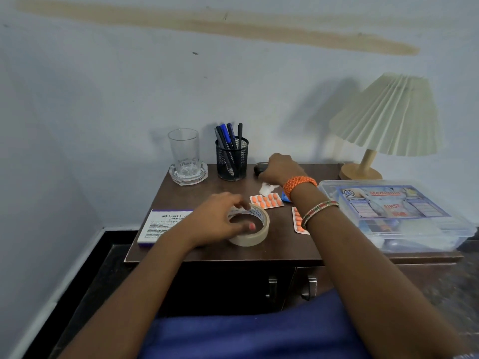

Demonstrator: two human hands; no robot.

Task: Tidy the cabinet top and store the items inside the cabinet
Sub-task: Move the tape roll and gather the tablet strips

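Note:
On the dark wooden cabinet top (pixel 197 193) lies a beige roll of tape (pixel 255 235). My left hand (pixel 220 218) curls round it, thumb inside the ring. Further back, my right hand (pixel 278 169) closes over a black object (pixel 259 168) at the rear edge; most of that object is hidden. A crumpled white scrap (pixel 267 188) lies just under that wrist. Two blister strips of orange pills lie near the middle: one (pixel 267 201) behind the tape, another (pixel 298 221) partly under my right forearm. A white stamp pad box (pixel 163 225) sits at the front left.
A glass on a glass coaster (pixel 184 156) and a mesh pen holder (pixel 232 158) stand at the back. A clear first-aid box (pixel 396 213) fills the right side, a lamp (pixel 383 125) behind it. Two door handles (pixel 272 286) show below the top.

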